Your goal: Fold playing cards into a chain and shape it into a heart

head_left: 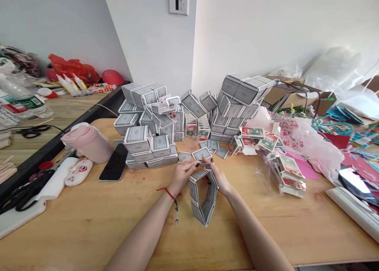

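A half-made ring of folded grey-backed playing cards (203, 196) stands between my two hands above the wooden table (97, 219). My left hand (184, 175), a red string on its wrist, pinches the ring's top edge from the left. My right hand (218, 179) grips the top from the right, fingers closed on the cards. Several loose folded cards (201, 153) lie just beyond my fingers. A big heap of finished card cubes (154, 128) fills the table behind them, with a taller stack (239, 101) to its right.
A black phone (114, 167), pink roll (89, 142) and white mouse (78, 171) lie at left, scissors (22, 196) farther left. Card packs (266, 140) and pink plastic bags (310, 144) crowd the right, with a keyboard (355, 211). Bottles sit on a side table.
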Available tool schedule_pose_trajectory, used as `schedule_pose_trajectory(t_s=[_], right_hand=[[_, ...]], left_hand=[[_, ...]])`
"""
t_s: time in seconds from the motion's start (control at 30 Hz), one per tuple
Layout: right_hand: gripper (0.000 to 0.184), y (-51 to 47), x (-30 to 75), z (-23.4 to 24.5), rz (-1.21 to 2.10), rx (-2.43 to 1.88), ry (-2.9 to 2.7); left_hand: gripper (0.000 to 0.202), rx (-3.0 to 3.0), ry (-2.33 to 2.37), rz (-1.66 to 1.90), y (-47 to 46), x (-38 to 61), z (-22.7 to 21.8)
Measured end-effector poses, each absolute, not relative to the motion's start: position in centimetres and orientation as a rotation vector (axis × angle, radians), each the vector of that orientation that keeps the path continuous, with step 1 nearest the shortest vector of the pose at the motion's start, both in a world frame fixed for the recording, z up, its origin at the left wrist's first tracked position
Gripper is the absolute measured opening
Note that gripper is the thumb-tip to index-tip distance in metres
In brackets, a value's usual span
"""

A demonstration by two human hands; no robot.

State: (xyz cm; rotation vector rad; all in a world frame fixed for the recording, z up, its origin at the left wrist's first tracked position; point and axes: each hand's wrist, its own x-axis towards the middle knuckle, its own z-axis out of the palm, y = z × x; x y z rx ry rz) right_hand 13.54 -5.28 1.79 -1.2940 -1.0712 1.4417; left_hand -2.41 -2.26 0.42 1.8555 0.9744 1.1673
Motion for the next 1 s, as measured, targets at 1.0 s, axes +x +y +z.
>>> schedule_pose_trajectory(t_s=[1.0], right_hand=[[0.054,-4.7,13.5,2.0,1.502,-1.209,-1.139]], left_hand=[[0.016,1.988,0.962,1.228,-2.2,-2.0,0.3]])
